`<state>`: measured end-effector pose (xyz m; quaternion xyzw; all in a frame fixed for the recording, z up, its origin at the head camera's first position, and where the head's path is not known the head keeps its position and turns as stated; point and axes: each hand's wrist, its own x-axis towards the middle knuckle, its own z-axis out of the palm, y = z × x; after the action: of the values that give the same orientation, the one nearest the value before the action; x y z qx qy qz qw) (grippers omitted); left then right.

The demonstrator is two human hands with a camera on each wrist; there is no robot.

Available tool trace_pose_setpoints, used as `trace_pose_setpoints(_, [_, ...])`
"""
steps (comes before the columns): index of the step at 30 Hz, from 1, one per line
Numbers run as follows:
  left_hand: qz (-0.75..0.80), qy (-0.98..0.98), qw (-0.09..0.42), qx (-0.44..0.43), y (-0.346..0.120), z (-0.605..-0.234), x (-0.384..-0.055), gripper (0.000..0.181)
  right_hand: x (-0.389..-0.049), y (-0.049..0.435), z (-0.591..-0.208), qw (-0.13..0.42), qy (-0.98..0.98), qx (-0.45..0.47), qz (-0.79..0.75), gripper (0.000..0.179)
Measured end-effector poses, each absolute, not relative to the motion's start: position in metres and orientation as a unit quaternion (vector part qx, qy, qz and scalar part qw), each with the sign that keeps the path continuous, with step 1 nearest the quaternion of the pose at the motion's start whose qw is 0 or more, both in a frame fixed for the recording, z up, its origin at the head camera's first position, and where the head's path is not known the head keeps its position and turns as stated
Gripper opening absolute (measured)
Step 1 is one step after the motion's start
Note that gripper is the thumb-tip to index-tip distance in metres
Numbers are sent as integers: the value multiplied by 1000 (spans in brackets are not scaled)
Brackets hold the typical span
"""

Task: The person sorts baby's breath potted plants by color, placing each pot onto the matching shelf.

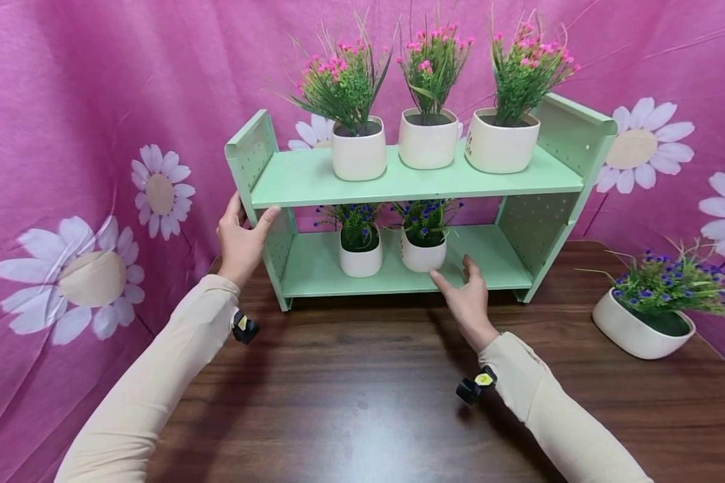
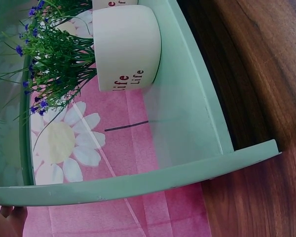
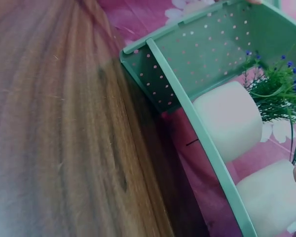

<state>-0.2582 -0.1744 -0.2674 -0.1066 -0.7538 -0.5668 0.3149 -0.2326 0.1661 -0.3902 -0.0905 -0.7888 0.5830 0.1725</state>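
Observation:
A light green two-tier metal shelf (image 1: 399,293) stands on the wooden table. My left hand (image 1: 242,245) grips its left side panel, thumb at the front near the upper tier and fingers on the outer side. On the lower tier sit two white pots with blue flowers, a left pot (image 1: 361,260) and a right pot (image 1: 424,255). My right hand (image 1: 468,302) is just in front of the right pot, fingers extended and thumb near its base; whether it touches, I cannot tell. In the left wrist view, a white pot (image 2: 126,49) shows red "Life" lettering.
Three white pots with pink flowers stand on the upper tier: a left one (image 1: 359,154), a middle one (image 1: 427,142) and a right one (image 1: 501,146). Another blue-flowered white pot (image 1: 637,332) rests on the table (image 1: 350,389) at right. A pink daisy-print cloth (image 1: 187,80) hangs behind.

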Motion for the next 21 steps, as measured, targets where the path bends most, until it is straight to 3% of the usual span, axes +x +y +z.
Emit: trace_pose_setpoints(21, [-567,-754,319,-97,-173,-266,-256,59,-174,225,-394,159,-795,-105,576,85])
